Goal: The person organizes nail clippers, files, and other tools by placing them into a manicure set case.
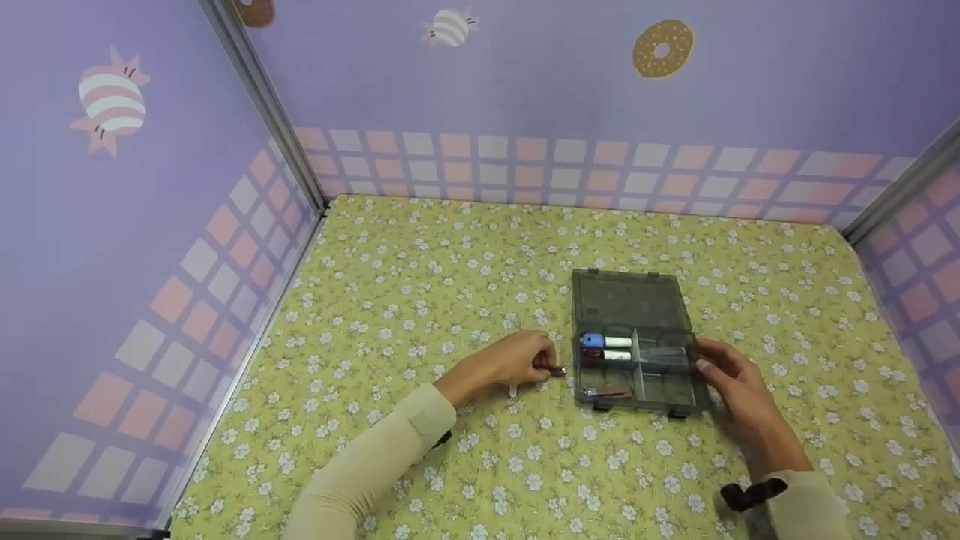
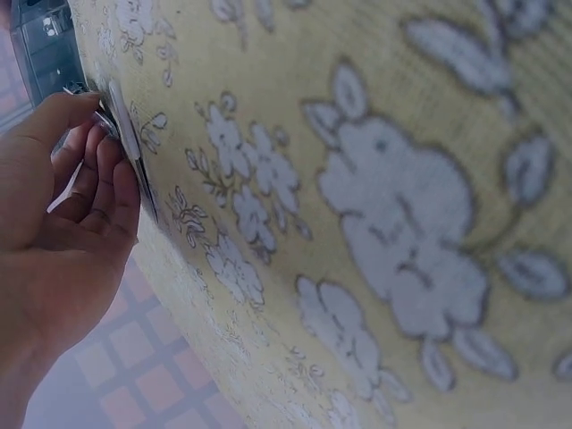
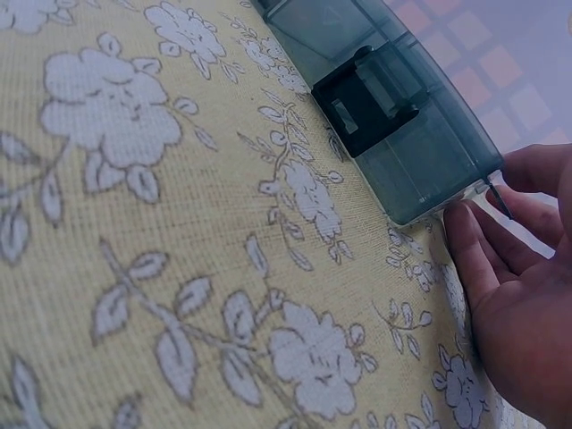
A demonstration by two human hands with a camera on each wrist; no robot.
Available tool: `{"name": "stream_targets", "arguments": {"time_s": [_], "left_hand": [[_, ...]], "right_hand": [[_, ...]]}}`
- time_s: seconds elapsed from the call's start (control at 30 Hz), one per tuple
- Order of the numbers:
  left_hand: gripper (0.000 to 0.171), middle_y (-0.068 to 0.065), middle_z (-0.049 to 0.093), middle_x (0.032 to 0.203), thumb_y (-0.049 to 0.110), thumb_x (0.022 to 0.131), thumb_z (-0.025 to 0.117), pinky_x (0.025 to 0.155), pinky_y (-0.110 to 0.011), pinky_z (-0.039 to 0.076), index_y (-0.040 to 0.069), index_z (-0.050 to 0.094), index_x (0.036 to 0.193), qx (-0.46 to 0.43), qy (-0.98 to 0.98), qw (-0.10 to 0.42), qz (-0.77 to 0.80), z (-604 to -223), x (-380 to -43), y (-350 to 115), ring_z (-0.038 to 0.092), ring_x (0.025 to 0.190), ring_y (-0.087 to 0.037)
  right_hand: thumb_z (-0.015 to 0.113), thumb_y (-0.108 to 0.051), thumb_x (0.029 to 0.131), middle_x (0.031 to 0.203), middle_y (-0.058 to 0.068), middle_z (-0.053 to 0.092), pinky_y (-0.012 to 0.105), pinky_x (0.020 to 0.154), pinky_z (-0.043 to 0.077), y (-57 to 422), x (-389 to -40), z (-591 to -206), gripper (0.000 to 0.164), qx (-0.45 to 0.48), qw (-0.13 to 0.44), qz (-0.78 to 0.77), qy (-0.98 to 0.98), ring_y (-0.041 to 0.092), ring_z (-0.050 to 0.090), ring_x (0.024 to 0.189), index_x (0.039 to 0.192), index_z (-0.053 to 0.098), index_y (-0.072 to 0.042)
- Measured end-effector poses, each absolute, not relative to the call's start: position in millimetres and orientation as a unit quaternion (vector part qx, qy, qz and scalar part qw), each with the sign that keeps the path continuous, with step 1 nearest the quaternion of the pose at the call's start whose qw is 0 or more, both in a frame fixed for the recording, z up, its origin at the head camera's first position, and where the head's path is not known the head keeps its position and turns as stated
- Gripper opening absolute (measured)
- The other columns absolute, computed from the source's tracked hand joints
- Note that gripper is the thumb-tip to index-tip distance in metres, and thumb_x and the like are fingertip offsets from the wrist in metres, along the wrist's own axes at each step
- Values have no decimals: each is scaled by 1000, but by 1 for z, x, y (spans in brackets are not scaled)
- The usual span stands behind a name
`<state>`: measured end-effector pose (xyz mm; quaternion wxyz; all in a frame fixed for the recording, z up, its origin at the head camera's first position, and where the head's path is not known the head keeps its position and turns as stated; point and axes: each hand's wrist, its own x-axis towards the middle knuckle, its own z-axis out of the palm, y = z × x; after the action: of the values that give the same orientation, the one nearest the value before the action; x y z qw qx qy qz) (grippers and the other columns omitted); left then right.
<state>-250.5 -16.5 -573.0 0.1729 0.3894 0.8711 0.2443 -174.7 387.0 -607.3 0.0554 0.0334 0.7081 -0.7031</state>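
My left hand [image 1: 523,356] pinches a nail clipper [image 1: 557,370] between thumb and curled fingers, just left of the box; its metal end sticks out toward the box. Beneath that hand a thin piece with a pale tip [image 1: 513,390] lies on the cloth, mostly hidden. A smoky clear compartment box [image 1: 643,404] lies with its lid [image 1: 631,298] swung back. My right hand [image 1: 739,379] grips its right edge, thumb at the rim and fingers at the corner in the right wrist view. Inside, a second nail clipper [image 1: 609,391] occupies the front left compartment.
In the box's back left compartment lie a blue nail polish bottle [image 1: 592,340] and a dark red one [image 1: 592,352], both white-capped. Flat clear pieces [image 1: 664,352] show at the back right. Flowered yellow cloth [image 1: 435,277] covers the table, with purple panels [image 1: 510,90] around it.
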Motion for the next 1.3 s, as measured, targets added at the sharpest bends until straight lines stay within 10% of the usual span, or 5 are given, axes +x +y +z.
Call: {"name": "stream_targets", "arguments": {"time_s": [1.3], "left_hand": [[13, -1, 67, 105, 18, 104, 69, 78, -11, 51, 8, 71, 113, 453, 819, 159, 315, -549, -234, 49, 62, 90, -2]], "right_hand": [[62, -21, 109, 148, 24, 49, 26, 92, 56, 390, -174, -610, 54, 13, 46, -702, 711, 23, 59, 124, 155, 45, 4]]}}
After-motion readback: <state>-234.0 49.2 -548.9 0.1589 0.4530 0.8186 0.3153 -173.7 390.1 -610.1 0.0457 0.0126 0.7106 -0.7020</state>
